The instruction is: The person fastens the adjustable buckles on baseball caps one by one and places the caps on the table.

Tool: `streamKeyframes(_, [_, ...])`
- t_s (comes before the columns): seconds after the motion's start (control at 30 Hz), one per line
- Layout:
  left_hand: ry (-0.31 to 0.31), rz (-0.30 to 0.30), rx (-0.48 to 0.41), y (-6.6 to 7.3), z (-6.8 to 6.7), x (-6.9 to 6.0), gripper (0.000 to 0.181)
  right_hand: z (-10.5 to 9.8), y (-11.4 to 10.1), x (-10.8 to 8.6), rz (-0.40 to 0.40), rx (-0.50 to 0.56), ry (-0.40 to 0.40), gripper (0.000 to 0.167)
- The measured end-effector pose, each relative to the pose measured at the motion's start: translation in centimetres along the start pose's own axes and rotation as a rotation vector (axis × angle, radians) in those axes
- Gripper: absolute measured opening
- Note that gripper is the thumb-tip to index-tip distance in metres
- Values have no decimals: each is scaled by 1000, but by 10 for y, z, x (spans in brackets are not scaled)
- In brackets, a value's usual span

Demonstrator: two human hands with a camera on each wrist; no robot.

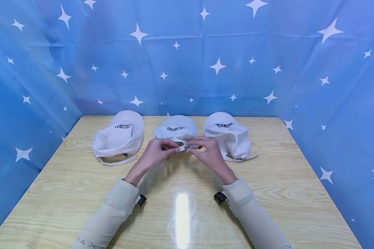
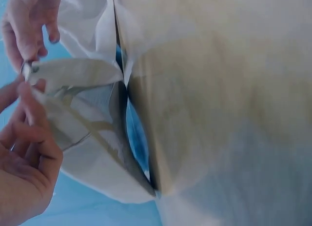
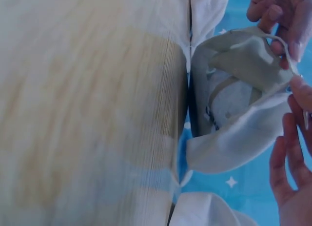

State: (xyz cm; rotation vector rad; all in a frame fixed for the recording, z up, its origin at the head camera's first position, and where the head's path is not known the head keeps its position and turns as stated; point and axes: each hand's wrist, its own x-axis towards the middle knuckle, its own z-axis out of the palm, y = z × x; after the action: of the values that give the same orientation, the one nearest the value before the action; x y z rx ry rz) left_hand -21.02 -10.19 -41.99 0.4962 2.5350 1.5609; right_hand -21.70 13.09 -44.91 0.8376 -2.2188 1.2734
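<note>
The middle white cap point(image 1: 174, 131), lettered on its front, lies at the table's back with its strap side toward me. My left hand point(image 1: 156, 151) pinches the white strap point(image 1: 182, 148) between thumb and finger. Beside a small metal buckle point(image 1: 187, 147), my right hand point(image 1: 209, 152) pinches the strap's other side. In the left wrist view, my left hand point(image 2: 29, 172) is below and my right hand point(image 2: 34, 23) above, meeting at the strap. The right wrist view shows the cap's hollow inside point(image 3: 234, 89), with both hands at its strap edge.
Another white cap point(image 1: 119, 136) lies on the left with its strap looped toward me. A third cap point(image 1: 229, 135) is on the right, its strap end sticking out. The wooden table point(image 1: 258, 207) meets a blue curtain point(image 1: 180, 83) with white stars.
</note>
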Motion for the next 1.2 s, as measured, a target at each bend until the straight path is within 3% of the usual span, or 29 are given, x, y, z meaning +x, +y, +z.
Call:
streamKeyframes(0.17, [-63,-2,20,-3,-17,-1,27,0,0,0,15,16,7,21])
streamKeyframes(0.37, [-78,-30,90,-3,-33,-5,35,0,1,1,12,36,20,22])
streamKeyframes(0.6, [-129,0,49,-5,-20,-1,29,-2,0,1,22,42,25,22])
streamKeyframes(0.83, [-46,45,79,-4,-10,0,12,-2,1,0,44,60,13,22])
streamKeyframes(1.2, [13,29,94,0,-7,-2,14,-2,2,0,61,79,-2,22])
